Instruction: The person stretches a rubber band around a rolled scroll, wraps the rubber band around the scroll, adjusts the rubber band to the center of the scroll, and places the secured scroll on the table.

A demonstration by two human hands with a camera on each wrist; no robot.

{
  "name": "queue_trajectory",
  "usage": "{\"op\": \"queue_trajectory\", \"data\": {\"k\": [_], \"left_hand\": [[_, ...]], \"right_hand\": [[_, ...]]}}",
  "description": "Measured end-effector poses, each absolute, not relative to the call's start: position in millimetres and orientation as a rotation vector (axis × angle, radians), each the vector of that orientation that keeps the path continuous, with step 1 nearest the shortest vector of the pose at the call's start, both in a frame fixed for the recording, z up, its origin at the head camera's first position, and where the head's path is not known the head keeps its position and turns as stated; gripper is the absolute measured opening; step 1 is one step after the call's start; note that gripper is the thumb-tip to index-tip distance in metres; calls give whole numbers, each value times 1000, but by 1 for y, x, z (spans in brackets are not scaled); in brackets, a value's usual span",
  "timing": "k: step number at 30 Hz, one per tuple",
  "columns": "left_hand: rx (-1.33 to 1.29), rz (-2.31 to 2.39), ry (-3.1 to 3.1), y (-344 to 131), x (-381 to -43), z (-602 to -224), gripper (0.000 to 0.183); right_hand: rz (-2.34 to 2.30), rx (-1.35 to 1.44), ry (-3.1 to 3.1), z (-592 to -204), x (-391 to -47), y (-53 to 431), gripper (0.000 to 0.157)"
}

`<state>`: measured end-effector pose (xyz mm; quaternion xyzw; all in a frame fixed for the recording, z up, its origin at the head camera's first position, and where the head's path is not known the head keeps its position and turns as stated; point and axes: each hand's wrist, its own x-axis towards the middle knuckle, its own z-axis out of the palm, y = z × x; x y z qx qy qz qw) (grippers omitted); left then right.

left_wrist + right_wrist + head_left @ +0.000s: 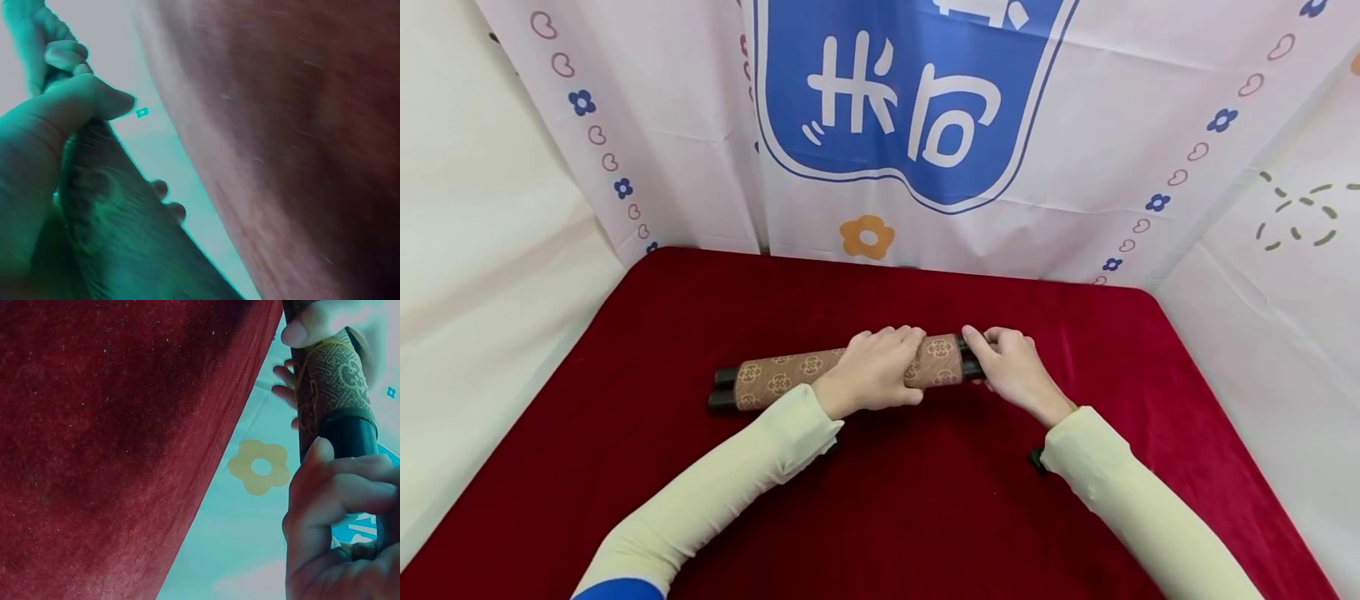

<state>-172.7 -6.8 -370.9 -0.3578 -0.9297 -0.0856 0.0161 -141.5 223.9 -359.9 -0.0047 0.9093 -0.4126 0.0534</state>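
A rolled-up scroll (782, 377) in brown cloth with a gold flower pattern lies crosswise in front of me in the head view. Two black rod ends (724, 402) stick out side by side at its left. My left hand (878, 368) grips the scroll right of its middle, thumb on the near side and fingers over the top; the left wrist view shows the thumb (103, 100) along the cloth. At the other end, my right hand (1017, 367) holds the black rod ends between thumb and fingers. The right wrist view shows its curled fingers (331, 500) beside a black knob (350, 434).
Dark red velvet (925, 500) covers the table. Behind it hangs a white curtain (700, 183) with a blue emblem (910, 100) and an orange flower (867, 237). Pale cloth walls (482, 250) stand at both sides.
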Motion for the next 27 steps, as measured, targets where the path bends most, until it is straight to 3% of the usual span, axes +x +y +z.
{"op": "queue_trajectory", "data": {"k": [6, 11, 23, 27], "left_hand": [[-1107, -266, -2858, 18, -172, -365, 97], [-1105, -273, -2887, 25, -173, -370, 88], [-1096, -288, -2939, -11, -171, -372, 72], [-1087, -308, -2943, -5, -173, -367, 84]], "right_hand": [[-1238, 19, 2761, -360, -142, 225, 61], [-1255, 24, 2748, -360, -142, 225, 61], [-1258, 15, 2757, -357, -141, 226, 61], [-1255, 31, 2748, -357, -142, 225, 61]]}}
